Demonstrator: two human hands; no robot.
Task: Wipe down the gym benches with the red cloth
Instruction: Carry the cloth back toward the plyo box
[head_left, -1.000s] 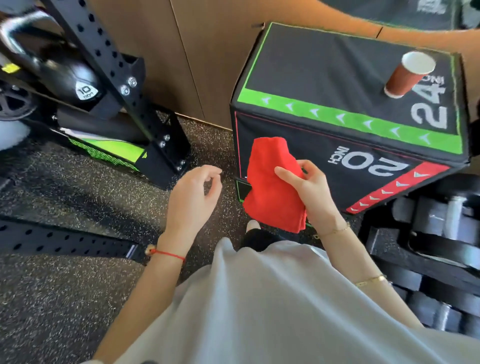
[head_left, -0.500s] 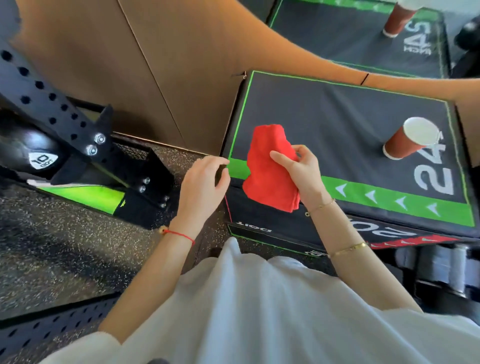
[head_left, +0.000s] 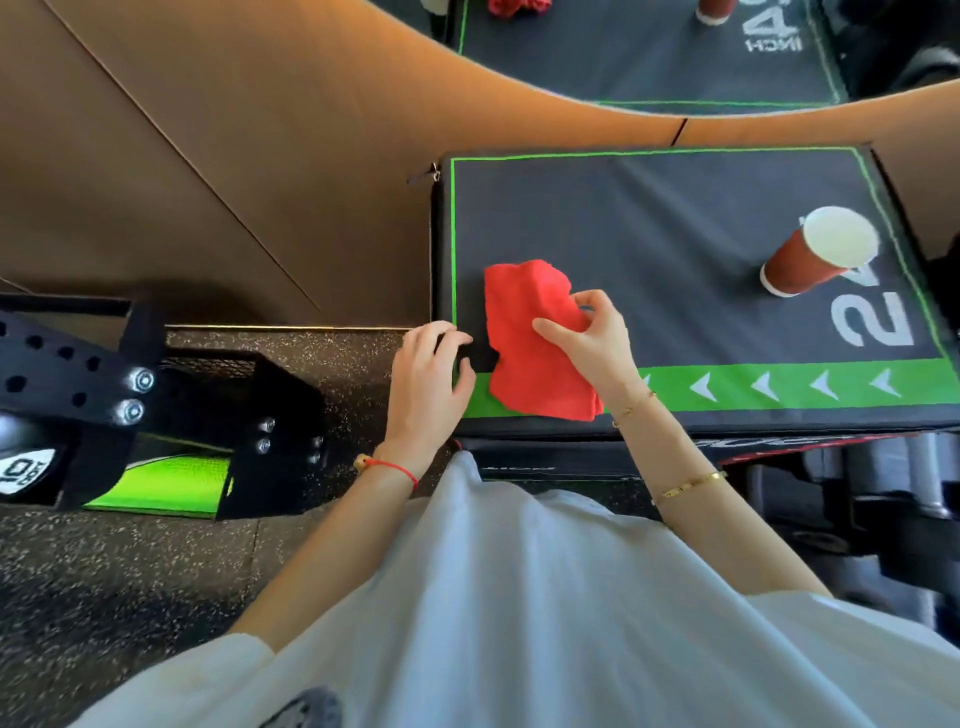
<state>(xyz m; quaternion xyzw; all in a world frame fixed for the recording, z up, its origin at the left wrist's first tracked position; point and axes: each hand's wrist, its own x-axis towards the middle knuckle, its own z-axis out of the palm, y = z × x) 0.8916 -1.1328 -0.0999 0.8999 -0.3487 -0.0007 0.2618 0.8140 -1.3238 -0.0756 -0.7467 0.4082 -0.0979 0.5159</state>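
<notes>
Right hand (head_left: 589, 345) grips the red cloth (head_left: 535, 340), thumb and curled fingers pinching its right edge, cloth lying crumpled on top of the black plyo box (head_left: 675, 218) near the box's near-left corner, lower part of the cloth overlapping the green arrow band (head_left: 779, 387) along the near edge. Left hand (head_left: 428, 382) sits at the box's left edge by the near-left corner, fingers loosely curled, tips touching the top by the green border line, holding nothing; just beside the cloth, not touching it as far as visible. Red string bracelet (head_left: 400, 467) on left wrist, gold bracelets (head_left: 688, 486) on right forearm. Red paper cup (head_left: 818, 252) with white inside stands on the box near its right edge, well apart from the cloth, next to the big white "24" print (head_left: 872, 317). Box's far edge is against the tan wall panel (head_left: 234, 130); a mirror (head_left: 649, 52) above it reflects box top and cup. Left of the box on the speckled rubber floor (head_left: 104, 597): black perforated rack foot (head_left: 78, 379) with bolts, green pad (head_left: 161, 486) under it, kettlebell marked "10" (head_left: 23, 467) at frame's left edge. Dumbbells (head_left: 883, 493) low right beside the box, partly hidden. White shirt (head_left: 519, 623) fills the bottom.
</notes>
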